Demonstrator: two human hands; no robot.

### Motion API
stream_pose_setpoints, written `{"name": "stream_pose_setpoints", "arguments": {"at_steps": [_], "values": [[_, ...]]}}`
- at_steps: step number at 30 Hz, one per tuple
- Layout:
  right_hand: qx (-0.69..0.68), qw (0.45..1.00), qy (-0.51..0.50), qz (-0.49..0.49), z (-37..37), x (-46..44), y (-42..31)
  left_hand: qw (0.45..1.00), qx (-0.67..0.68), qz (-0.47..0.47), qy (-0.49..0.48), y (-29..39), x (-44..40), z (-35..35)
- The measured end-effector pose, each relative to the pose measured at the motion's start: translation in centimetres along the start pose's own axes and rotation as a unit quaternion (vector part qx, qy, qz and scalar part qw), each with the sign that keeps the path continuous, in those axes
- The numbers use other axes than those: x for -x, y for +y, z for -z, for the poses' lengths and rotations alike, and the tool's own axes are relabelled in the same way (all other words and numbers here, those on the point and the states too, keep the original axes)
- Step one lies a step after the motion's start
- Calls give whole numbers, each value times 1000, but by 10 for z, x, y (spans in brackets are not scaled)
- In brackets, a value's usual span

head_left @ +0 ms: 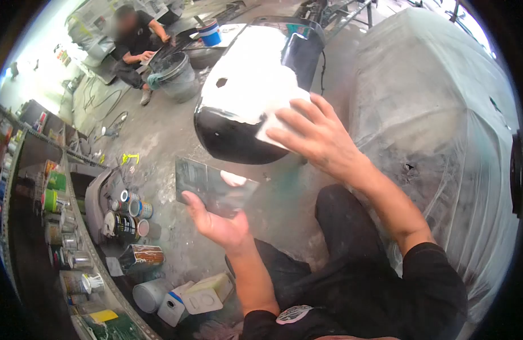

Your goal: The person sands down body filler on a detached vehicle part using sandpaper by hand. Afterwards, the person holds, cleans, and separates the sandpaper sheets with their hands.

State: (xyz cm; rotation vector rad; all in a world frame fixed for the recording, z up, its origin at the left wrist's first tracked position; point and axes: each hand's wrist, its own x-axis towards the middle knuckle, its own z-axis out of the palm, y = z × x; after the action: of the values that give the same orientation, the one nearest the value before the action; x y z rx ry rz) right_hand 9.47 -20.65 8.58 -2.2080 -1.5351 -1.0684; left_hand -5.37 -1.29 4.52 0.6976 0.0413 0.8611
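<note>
Sheeting [420,107], cloudy and creased, takes the whole right side, draped over something bulky! Across from it, along the left edge, runs a shelf [80,212] crowded with cans and tubs. Back at the upper left, another person [139,34] sits low in dark clothes, hands down near the knees, with a grey bucket [179,79] just beside them.

Now to the centre: the curved panel [247,71], white over most of its top, glossy black along the near end, lying directly ahead of the wearer's bent knees. What it rests on, I can't tell from here. Beyond it stands a blue-and-white tub [210,35] with a stick poking out.

Down on the floor [159,127], lower left, a cluster of cans [125,225] sits near the shelf, and a cream jug [207,293] lies tilted closer in.

And the hands, well apart from each other! Left hand [221,224], palm up, grips the near edge of a flat plate [202,184]; the fingers underneath are hidden. Right hand [321,136] is clamped on a pale flat piece [268,129], fingers spread over it, and that piece sits against the panel, right where white meets black!

Smaller yet: a whitish blob [233,178] shows on the plate, and a dark hole [221,83] pierces the white.
</note>
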Motion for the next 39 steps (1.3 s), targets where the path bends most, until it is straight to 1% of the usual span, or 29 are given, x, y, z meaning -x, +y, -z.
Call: {"name": "stream_pose_setpoints", "arguments": {"at_steps": [1,2,3,4,5,6,7,9,12,14,15,17,18,19,21,22,24,25,28,29,30,32,33,34,35,36,37,38,39], "values": [[24,1000,5,13,-6,-16,2,1000,1,-4,2,-1,-4,1],[24,1000,6,15,-14,-34,4,998,-21,-3,59,-5,-9,5],[27,998,12,49,-24,-54,6,992,-43,0,115,-10,-13,8],[30,996,16,84,-33,-72,8,992,-41,0,116,-16,-15,11],[29,996,13,85,-38,-87,9,989,-42,14,138,-21,-17,13],[41,992,-15,115,-43,-102,9,986,-42,29,160,-25,-17,15],[53,987,-43,146,-47,-111,11,985,-41,32,164,-27,-18,15],[58,984,-61,155,-53,-106,12,989,-32,36,139,-28,-18,19],[38,985,-84,143,-38,-71,12,991,-33,36,124,-20,-22,16],[22,996,-50,77,-27,-33,10,991,-25,32,130,-20,-25,18],[25,995,-50,77,-19,-22,8,990,-18,26,135,-21,-28,19],[38,992,-119,30,-5,-4,5,990,-22,28,136,-23,-30,19],[47,991,-122,18,-3,5,5,990,-27,29,139,-25,-31,19],[49,991,-122,18,1,11,4,990,-25,30,137,-26,-32,19],[20,996,-82,-36,9,18,-2,984,-20,47,169,-29,-29,16],[22,996,-80,-36,11,16,-8,985,-19,46,167,-30,-25,13],[-179,983,4,-40,16,7,-19,989,-13,81,122,-31,-18,2],[-238,971,19,-24,15,2,-27,990,-9,78,115,-32,-15,0],[-254,967,-21,-28,10,5,-41,989,0,116,89,-24,-4,-5],[-191,978,-77,-43,9,11,-39,988,1,122,91,-16,-5,-5],[-129,981,-136,-54,10,13,-36,991,-10,92,99,-5,-9,-7],[-141,975,-155,-72,18,8,-36,987,-43,52,146,17,-19,-20],[-144,972,-163,-92,28,-3,-35,985,-44,64,157,25,-23,-23],[-143,969,-176,-97,38,-18,-30,979,-89,77,166,33,-27,-26],[-153,971,-156,-99,47,-37,-25,972,-132,86,173,39,-32,-32],[-162,972,-134,-102,54,-58,-22,971,-130,96,177,38,-35,-39],[-161,970,-145,-106,58,-76,-21,949,-175,121,235,34,-33,-47],[-169,970,-164,-68,61,-95,-22,919,-222,144,292,35,-30,-58],[-179,967,-180,-29,65,-110,-22,915,-225,151,300,40,-30,-71]]}}
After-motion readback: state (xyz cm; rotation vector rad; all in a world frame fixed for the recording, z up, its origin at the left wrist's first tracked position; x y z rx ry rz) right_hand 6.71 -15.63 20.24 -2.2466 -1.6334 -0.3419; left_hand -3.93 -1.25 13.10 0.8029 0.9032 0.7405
